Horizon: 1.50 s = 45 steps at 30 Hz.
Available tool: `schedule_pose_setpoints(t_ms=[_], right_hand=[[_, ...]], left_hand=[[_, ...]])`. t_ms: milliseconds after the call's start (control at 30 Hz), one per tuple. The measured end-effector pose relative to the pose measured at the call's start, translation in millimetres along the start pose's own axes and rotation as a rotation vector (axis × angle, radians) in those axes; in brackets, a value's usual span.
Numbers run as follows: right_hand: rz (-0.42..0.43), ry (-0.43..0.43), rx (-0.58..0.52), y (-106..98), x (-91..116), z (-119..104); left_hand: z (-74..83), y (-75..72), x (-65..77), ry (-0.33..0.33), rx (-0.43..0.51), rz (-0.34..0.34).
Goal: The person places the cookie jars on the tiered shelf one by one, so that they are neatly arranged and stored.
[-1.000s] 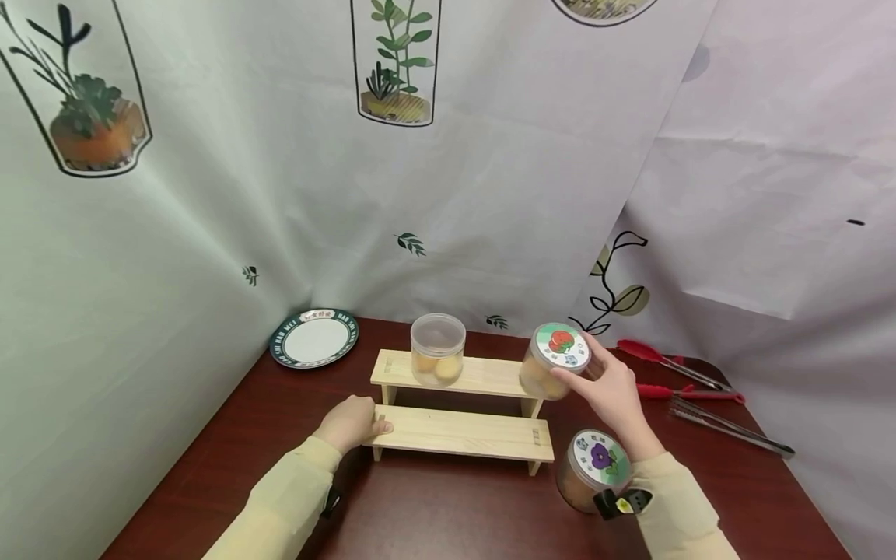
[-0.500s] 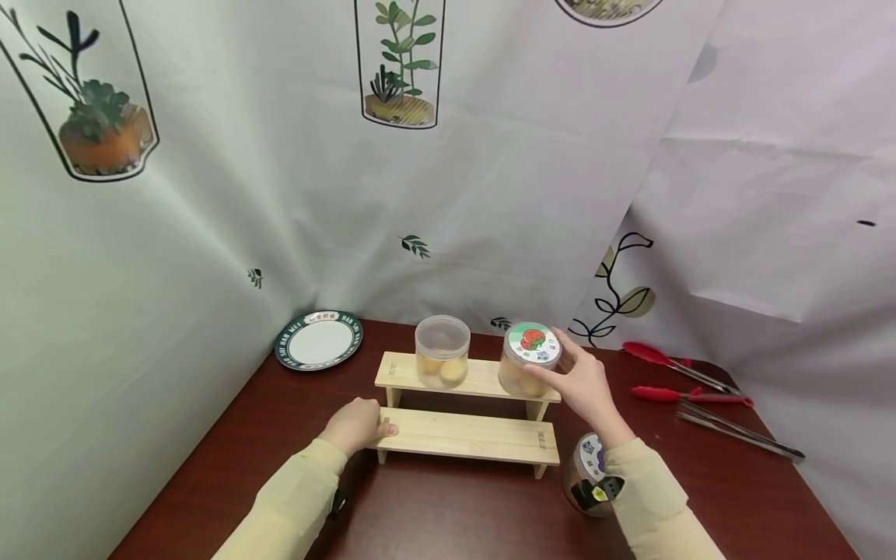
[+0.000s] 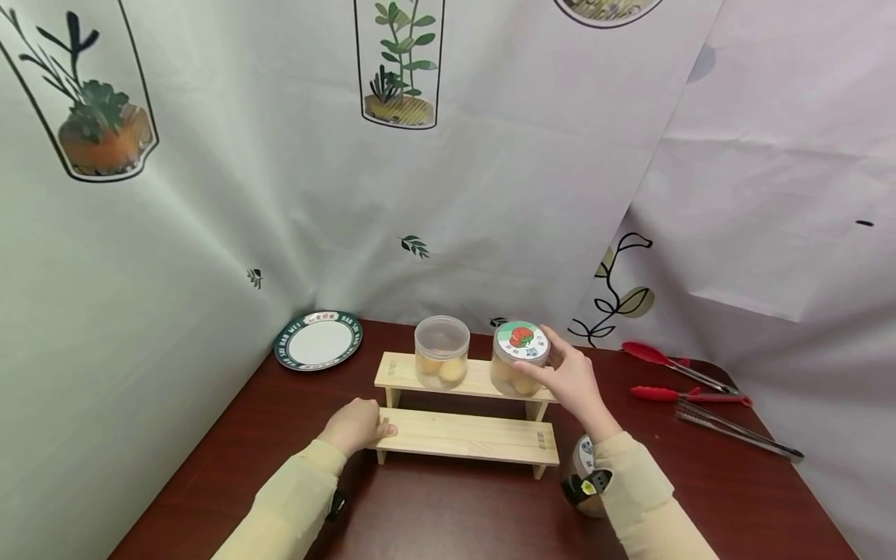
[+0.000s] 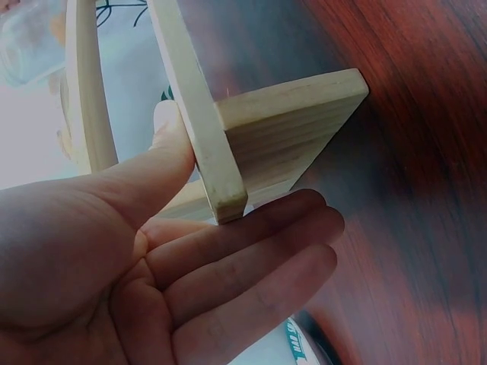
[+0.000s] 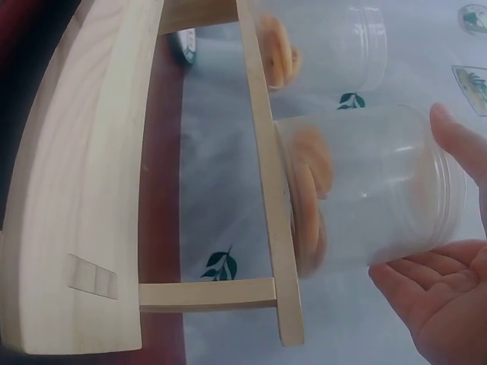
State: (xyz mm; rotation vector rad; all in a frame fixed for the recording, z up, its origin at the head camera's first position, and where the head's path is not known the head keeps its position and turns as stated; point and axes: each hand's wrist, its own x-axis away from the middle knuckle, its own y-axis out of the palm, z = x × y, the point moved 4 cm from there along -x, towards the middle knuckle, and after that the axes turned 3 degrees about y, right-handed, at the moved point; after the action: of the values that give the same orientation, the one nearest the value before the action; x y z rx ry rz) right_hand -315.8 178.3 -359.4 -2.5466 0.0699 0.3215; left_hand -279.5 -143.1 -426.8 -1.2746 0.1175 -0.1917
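My right hand (image 3: 570, 383) holds a clear plastic jar (image 3: 512, 375) by its lid, thumb and fingers on opposite sides. The lid carries a red fruit picture, and round yellowish cookies (image 5: 308, 201) lie inside. Its base is at the top board of a two-tier wooden shelf (image 3: 462, 435), toward the right end. To its left on that board stands a lidless clear jar (image 3: 442, 354) with similar cookies. My left hand (image 3: 355, 425) grips the left end of the lower board; the left wrist view shows the thumb (image 4: 171, 141) on one face and fingers at the other.
Another lidded jar (image 3: 582, 467) stands on the dark red table (image 3: 434, 513), partly hidden by my right sleeve. A green-rimmed plate (image 3: 318, 341) lies at the back left. Red-tipped tongs (image 3: 689, 395) lie at the right. Printed cloth hangs behind.
My right hand has carried the fruit-lidded jar left, from the upper board's right end closer to the lidless jar. My right sleeve covers more of the other lidded jar. My left hand keeps its place.
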Motion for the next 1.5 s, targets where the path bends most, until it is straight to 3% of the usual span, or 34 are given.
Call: schedule_pose_setpoints(t_ms=[600,867,1067,1500], right_hand=[[-0.049,0.003,0.053,-2.4,-0.8,3.8],[-0.062,-0.003,0.004,-6.9,2.2,3.2],[-0.069,0.019,-0.069,-10.7,9.6,8.1],[-0.099,0.081,0.03,-27.1,39.4,35.6]], left_hand=[[1.7,-2.2,0.9,-0.004,-0.001,-0.005],[1.5,-2.3,1.5,-0.005,0.006,0.0],[0.2,1.0,-2.3,0.006,0.007,0.01],[-1.1,0.9,-1.1,0.004,0.005,0.005]])
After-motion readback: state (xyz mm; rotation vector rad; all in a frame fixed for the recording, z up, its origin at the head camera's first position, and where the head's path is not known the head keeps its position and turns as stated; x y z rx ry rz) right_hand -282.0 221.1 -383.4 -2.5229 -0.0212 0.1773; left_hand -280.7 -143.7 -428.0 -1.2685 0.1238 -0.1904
